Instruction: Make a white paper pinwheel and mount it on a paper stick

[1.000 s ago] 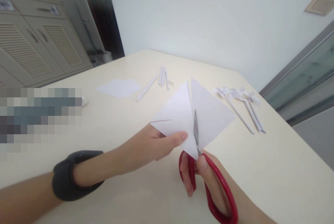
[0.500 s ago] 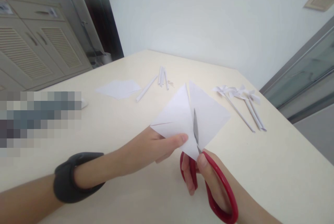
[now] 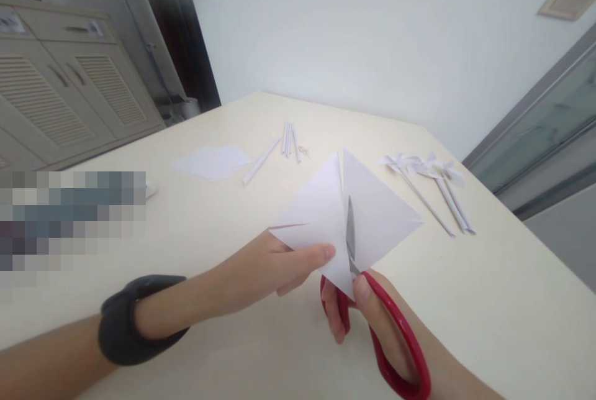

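1. The left hand (image 3: pixel 284 266), with a dark band (image 3: pixel 123 331) at the wrist, has its grip clamped on the white paper (image 3: pixel 311 207), thumb on top.
2. This paper is held above the bench (image 3: pixel 493 300), between the two hands; it has one slit at the left corner and another at the far corner.
3. The right hand (image 3: pixel 378 316) has its grip closed around the handles of the red-handled scissors (image 3: pixel 351 226). One blade lies over the paper; the other is mostly hidden.
4. Beyond, on the bench, are flat sheets (image 3: pixel 209 162), a single paper roll (image 3: pixel 261 163) and thinner rolls (image 3: pixel 287 139).
5. At the right lie paper pinwheels (image 3: pixel 395 161) with sticks.
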The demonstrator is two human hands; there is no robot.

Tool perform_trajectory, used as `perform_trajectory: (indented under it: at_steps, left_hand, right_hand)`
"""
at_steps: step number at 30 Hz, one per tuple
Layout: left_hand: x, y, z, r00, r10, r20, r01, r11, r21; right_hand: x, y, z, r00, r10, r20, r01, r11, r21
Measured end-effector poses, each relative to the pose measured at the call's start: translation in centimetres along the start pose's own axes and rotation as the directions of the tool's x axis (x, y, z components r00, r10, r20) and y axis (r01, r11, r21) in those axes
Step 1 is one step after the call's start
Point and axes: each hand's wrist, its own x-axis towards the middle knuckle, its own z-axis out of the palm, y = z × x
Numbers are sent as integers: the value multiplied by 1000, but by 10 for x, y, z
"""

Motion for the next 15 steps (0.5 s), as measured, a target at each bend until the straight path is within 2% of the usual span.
perform_trajectory:
  at_steps: [10,15]
  left_hand:
    - [0,1,1,1000,-4,-1,4,1000,2]
    - [0,2,2,1000,0,-9,-1,1000,-10]
  right_hand:
    - [-1,6,-1,999,19,32,-20,999,27]
    - [2,4,0,1000,9,12,-9,999,35]
